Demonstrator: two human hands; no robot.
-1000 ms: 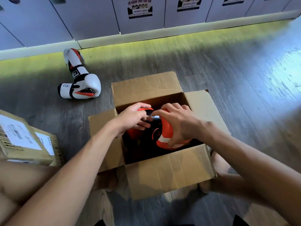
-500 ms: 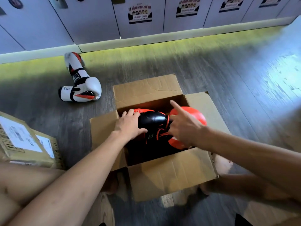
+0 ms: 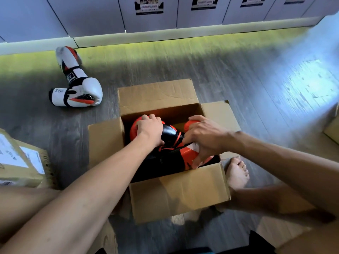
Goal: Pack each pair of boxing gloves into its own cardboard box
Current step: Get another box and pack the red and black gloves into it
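Note:
An open cardboard box stands on the floor in front of me with its flaps spread. Inside lie orange and black boxing gloves. My left hand lies on top of the left glove with its fingers curled over the orange padding. My right hand grips the other glove at its orange cuff near the box's right side. A white, black and red pair of gloves lies on the floor to the far left of the box, untouched.
A closed cardboard box with white shipping labels sits at the left edge beside my knee. My bare foot rests right of the open box. More cardboard shows at the right edge. Grey lockers line the far wall.
Both hands have pushed the orange gloves lower into the box. My right hand, pointing half a second ago, now grips the right glove; my left hand moved onto the left glove's padding.

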